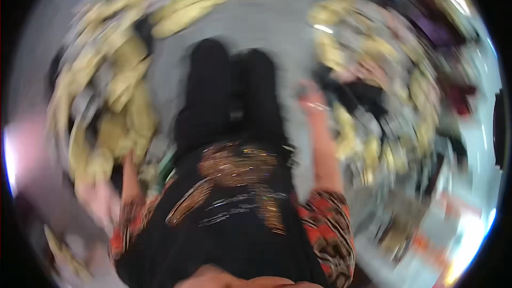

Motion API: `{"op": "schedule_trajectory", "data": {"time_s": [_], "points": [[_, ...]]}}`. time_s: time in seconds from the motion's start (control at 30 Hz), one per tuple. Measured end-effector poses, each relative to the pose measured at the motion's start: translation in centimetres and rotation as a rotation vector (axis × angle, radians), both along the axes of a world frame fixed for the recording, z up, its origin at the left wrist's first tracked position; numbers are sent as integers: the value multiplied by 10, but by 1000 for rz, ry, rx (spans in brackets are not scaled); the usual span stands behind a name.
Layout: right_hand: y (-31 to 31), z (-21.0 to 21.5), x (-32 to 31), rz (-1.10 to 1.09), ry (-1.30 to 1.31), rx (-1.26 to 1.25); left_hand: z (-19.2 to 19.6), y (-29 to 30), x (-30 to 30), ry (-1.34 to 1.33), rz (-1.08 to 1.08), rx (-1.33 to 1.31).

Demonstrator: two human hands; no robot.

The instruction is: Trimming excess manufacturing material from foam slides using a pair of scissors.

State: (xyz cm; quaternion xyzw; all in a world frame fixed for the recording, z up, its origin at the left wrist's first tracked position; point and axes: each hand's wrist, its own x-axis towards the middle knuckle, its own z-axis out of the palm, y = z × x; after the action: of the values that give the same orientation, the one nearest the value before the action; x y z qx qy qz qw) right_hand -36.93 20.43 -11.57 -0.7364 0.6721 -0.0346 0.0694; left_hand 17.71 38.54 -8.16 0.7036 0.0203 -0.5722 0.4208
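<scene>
My right hand (pixel 312 96) reaches forward beside my legs, next to a heap of pale yellow and grey pieces (pixel 330 53) that look like cloth. A black piece (pixel 362 96) lies just to the right of that hand; I cannot tell whether they touch. On the other side, my left hand (pixel 128 159) is at the near edge of a second heap of yellow pieces (pixel 128 85). Its fingers blend into the heap. Motion smears the whole picture, so the fingers of both hands and anything in them cannot be made out.
My legs in black trousers (pixel 229 90) stretch out over the grey floor (pixel 266 10) between the two heaps. Dark and purple pieces (pixel 434 29) lie at the far right. A white and orange bag-like thing (pixel 437 229) is at the near right. Pink material (pixel 98 200) lies near my left arm.
</scene>
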Motion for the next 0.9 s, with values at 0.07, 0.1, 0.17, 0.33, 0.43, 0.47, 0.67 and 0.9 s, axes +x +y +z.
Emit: {"op": "schedule_trajectory", "data": {"time_s": [0.07, 0.1, 0.17, 0.33, 0.43, 0.47, 0.67, 0.9], "points": [[25, -27, -66, -201, -1608, 354, -12, -33, 4, -113, 35, 33], [25, -15, -77, -379, -1002, 395, -26, -42, 1, -145, 58, 43], [18, -12, -75, -1150, -1587, 330, -126, -24, 61, -538, -92, 286], [10, -70, -126, -1193, -1620, 609, -233, 61, 95, -659, -79, 684], [27, -52, -88, -1332, -1554, 465, -241, 62, 104, -641, -50, 637], [33, -46, -83, -1347, -1549, 438, -240, 52, 103, -707, -112, 587], [53, -50, -78, -1221, -1516, 542, -235, -7, 91, -1044, -234, 275], [92, -50, -88, -1330, -1497, 544, -250, -73, 62, -1106, -599, 522]]}}
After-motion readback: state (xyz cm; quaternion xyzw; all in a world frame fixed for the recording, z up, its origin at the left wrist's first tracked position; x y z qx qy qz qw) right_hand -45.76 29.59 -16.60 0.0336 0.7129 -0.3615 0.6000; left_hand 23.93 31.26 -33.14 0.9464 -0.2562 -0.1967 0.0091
